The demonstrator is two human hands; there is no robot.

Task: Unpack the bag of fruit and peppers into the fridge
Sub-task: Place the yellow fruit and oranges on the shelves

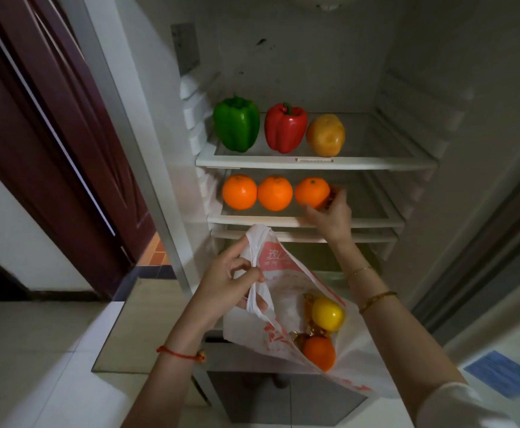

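Right hand (pixel 329 213) cups the third orange (pixel 311 193) on the shelf (pixel 376 222), beside two others; released carelessly, it may roll off. Left hand (pixel 230 291) pinches the bag (pixel 283 282) handle below; a slack grip could spill the remaining fruit (pixel 328 313).

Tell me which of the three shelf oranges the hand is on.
The rightmost orange: the right hand cups its right side. The middle orange and left orange sit untouched.
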